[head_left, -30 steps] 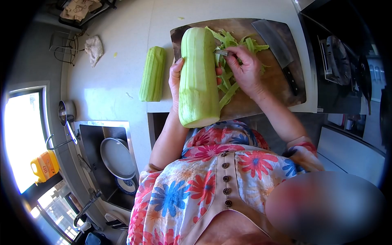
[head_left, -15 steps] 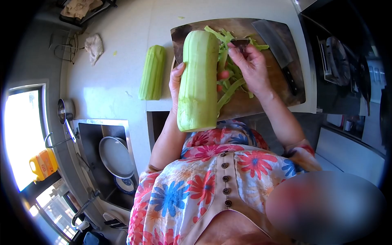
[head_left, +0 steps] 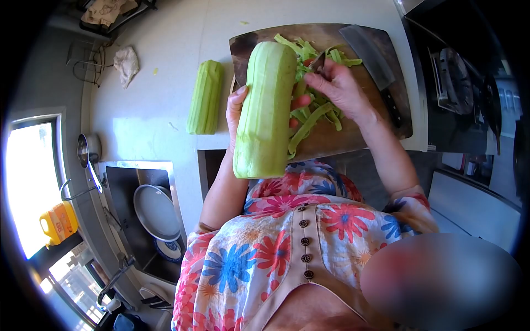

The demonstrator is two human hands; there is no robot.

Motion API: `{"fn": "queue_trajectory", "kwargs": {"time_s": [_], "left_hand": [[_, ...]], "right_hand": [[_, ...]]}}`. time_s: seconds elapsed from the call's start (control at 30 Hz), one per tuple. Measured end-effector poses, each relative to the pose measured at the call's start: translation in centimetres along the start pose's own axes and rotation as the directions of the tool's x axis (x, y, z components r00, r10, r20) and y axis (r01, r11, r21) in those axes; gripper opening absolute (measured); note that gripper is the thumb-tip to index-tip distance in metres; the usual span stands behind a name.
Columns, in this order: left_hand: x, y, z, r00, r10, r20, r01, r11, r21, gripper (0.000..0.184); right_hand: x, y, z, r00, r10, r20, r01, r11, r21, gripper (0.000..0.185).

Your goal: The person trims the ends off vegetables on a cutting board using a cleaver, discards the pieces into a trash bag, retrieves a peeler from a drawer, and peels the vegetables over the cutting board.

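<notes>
My left hand [head_left: 236, 109] wraps round a thick, pale green gourd [head_left: 264, 113], with fingertips showing on its far side. Lighter stripes run down the gourd's peeled surface, and it tilts slightly toward my body. Just right of the gourd, my right hand [head_left: 341, 91] is closed on a small dark peeler [head_left: 317, 63], partly hidden by the fingers. Green strips of peel [head_left: 312, 122] lie beneath both hands on a wooden cutting board [head_left: 348, 140].
A cleaver [head_left: 371, 58] with a black handle rests on the board's right side. Left of the board lies a second striped gourd piece [head_left: 206, 99]. A sink [head_left: 122, 185] at lower left holds a round pan [head_left: 157, 212]. A white cloth [head_left: 127, 63] sits on the counter.
The peeler has turned in my right hand from lying nearly level to pointing upward, and the hand has shifted slightly. The gourd's near end has swung a little left.
</notes>
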State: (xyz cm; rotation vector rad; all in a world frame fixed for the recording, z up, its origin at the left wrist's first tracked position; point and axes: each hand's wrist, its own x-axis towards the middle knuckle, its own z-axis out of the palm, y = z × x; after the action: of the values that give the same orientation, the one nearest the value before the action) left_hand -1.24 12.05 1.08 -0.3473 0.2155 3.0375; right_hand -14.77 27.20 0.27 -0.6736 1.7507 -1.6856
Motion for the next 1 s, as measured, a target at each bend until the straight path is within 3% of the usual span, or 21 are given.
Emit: {"fn": "queue_trajectory", "kwargs": {"time_s": [0.1, 0.17, 0.27, 0.37, 0.53, 0.6, 0.63, 0.67, 0.8, 0.93, 1.0], "left_hand": [[0.1, 0.2, -0.9, 0.982, -0.086, 0.168, 0.090, 0.996, -0.012, 0.075], [0.1, 0.0, -0.7, 0.988, -0.061, 0.141, 0.066, 0.997, -0.032, 0.075], [0.3, 0.0, -0.2, 0.995, -0.031, 0.098, 0.035, 0.999, -0.041, 0.074], [0.0, 0.5, -0.6, 0.999, -0.029, 0.021, 0.029, 1.000, 0.004, 0.071], [0.1, 1.1, -2.4, 0.998, -0.063, -0.013, 0.064, 0.997, 0.042, 0.066], [0.3, 1.0, -2.1, 0.997, -0.066, -0.045, 0.071, 0.988, 0.134, 0.063], [0.3, 1.0, -2.2, 0.997, -0.062, -0.052, 0.067, 0.992, 0.104, 0.060], [0.2, 1.0, -2.3, 0.997, -0.058, -0.059, 0.063, 0.995, 0.075, 0.056], [0.2, 0.1, -0.2, 0.983, -0.014, -0.181, 0.000, 0.997, -0.079, 0.048], [0.4, 0.2, -1.3, 0.993, -0.020, -0.120, 0.029, 0.997, 0.076, 0.054], [0.3, 0.4, -1.9, 0.989, -0.044, -0.143, 0.059, 0.993, 0.100, 0.054]], "right_hand": [[-0.2, 0.1, -0.1, 0.993, 0.117, 0.015, -0.118, 0.992, 0.052, 0.028], [-0.1, 1.0, -0.7, 0.987, 0.163, 0.006, -0.163, 0.982, 0.099, 0.028], [0.3, 0.5, -2.1, 1.000, 0.011, -0.011, -0.013, 0.989, -0.150, 0.029], [0.2, -1.7, -3.1, 0.997, -0.032, 0.064, 0.068, 0.708, -0.703, 0.028], [0.1, -3.8, -2.3, 0.949, -0.249, 0.194, 0.315, 0.776, -0.547, 0.034], [0.4, -4.2, -1.3, 0.860, -0.422, 0.288, 0.499, 0.574, -0.649, 0.034], [0.5, -4.3, -0.8, 0.799, -0.493, 0.344, 0.573, 0.452, -0.684, 0.035], [0.4, -4.1, 0.0, 0.775, -0.542, 0.325, 0.584, 0.416, -0.697, 0.039], [0.0, -4.7, 1.8, 0.680, -0.557, 0.477, 0.697, 0.291, -0.655, 0.042], [0.3, -4.6, 2.5, 0.679, -0.561, 0.474, 0.720, 0.379, -0.582, 0.044], [0.7, -4.3, 2.3, 0.684, -0.551, 0.478, 0.706, 0.338, -0.622, 0.045]]}}
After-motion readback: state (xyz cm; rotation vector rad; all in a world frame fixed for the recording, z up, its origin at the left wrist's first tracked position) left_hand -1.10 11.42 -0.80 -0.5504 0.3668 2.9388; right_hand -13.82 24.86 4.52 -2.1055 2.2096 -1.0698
